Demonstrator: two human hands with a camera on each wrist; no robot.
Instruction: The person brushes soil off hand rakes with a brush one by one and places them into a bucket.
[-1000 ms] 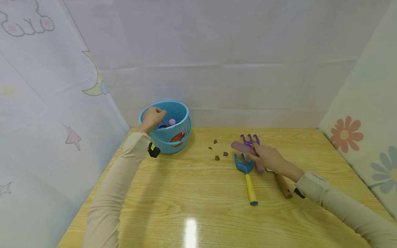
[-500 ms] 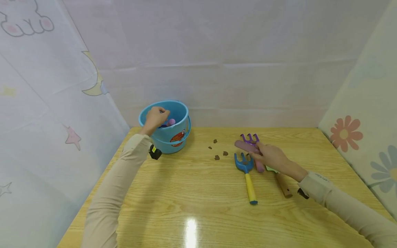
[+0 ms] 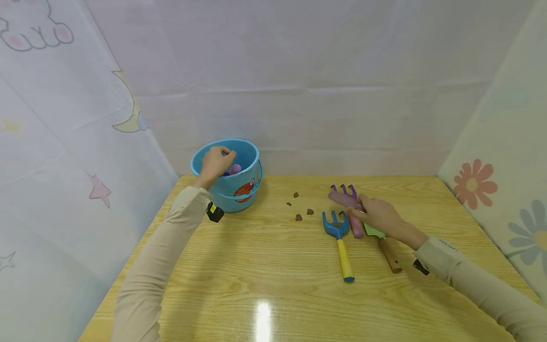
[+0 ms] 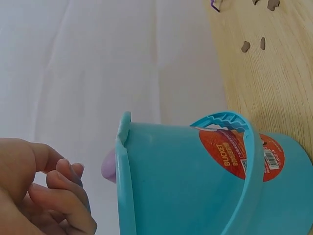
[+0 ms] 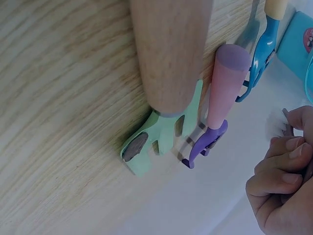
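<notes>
My left hand (image 3: 215, 164) hovers over the mouth of a light blue bucket (image 4: 166, 181), fingers loosely curled, with nothing visible in them. A rounded lilac end (image 4: 109, 167) pokes above the rim. In the head view my right hand (image 3: 380, 216) pinches a flat mauve strip (image 3: 340, 198), its exact kind unclear. Beneath it lie a purple hand fork with a pink handle (image 3: 356, 228) and a green hand rake (image 5: 166, 134) with a wooden handle (image 5: 171, 54); a brown piece (image 5: 135, 146) sits on the rake. Left of them lies a blue fork with a yellow handle (image 3: 345, 260).
Several small brown pieces (image 3: 298, 217) are scattered on the wooden table (image 3: 273, 266) between bucket and tools. Another brown piece shows on the blue fork's head. Printed cloth walls (image 3: 299, 118) enclose the table at the back and both sides.
My right hand has shifted right with the mauve strip, baring more of the green rake. The left hand has edged slightly right above the bucket.
</notes>
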